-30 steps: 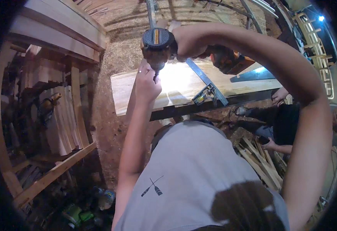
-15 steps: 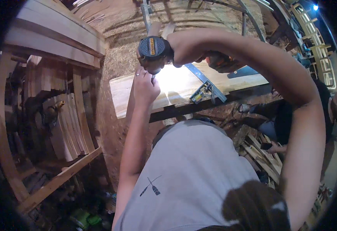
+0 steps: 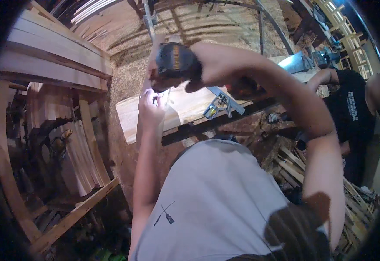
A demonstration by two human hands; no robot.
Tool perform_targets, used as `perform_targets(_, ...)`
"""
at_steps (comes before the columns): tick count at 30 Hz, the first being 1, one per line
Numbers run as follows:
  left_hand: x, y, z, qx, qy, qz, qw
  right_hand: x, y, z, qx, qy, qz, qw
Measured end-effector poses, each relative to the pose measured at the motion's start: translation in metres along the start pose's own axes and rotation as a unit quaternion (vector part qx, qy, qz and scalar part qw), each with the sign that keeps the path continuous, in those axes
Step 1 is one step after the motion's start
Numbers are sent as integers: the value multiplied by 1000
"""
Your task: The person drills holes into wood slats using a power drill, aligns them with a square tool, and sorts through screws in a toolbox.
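My right hand (image 3: pixel 205 67) grips an orange and black cordless drill (image 3: pixel 176 61), its lit nose pointing down at my left hand (image 3: pixel 151 106). My left hand's fingers are closed just below the nose, around a small dark piece I cannot make out, on a narrow wooden piece (image 3: pixel 157 43) lying crosswise over a wide pale board (image 3: pixel 127 119). A metal combination square (image 3: pixel 231 102) rests on that board to the right of both hands. The drill's battery end is partly hidden behind my forearm.
A co-worker in a black top (image 3: pixel 346 108) bends at the bench's right, an arm reaching toward a shiny steel blade (image 3: pixel 294 61). Stacked planks (image 3: pixel 55 48) and a timber rack (image 3: pixel 1 130) stand on the left. Offcuts (image 3: pixel 290 163) lie below right. Sawdust covers the floor (image 3: pixel 124 65) beyond the bench.
The drill and both my hands have shifted slightly down in view, and its light is narrower. The co-worker has come further into view, with an arm raised toward the blade. The whole view has shifted.
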State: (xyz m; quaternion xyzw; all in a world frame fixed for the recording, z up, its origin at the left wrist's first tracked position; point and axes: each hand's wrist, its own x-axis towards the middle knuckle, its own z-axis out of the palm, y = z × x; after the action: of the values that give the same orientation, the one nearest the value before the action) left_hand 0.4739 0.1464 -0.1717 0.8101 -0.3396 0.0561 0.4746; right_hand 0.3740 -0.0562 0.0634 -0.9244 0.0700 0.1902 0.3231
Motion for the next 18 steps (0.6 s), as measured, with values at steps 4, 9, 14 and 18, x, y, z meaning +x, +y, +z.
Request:
perform_targets(4, 0, 8, 10, 39, 24, 8, 999, -41, 35, 17, 194, 112, -71, 972)
perform_targets(9, 13, 31, -2, 43, -185, 48, 981, -91, 73, 58, 452, 241, -46, 858)
perform_targets(14, 5, -1, 3, 152, -134, 178, 963, -86, 89, 75, 170, 379, -149, 898)
perform_targets(18, -3, 43, 5, 216, -120, 261, 933, -108, 85, 92, 118, 468, -147, 863)
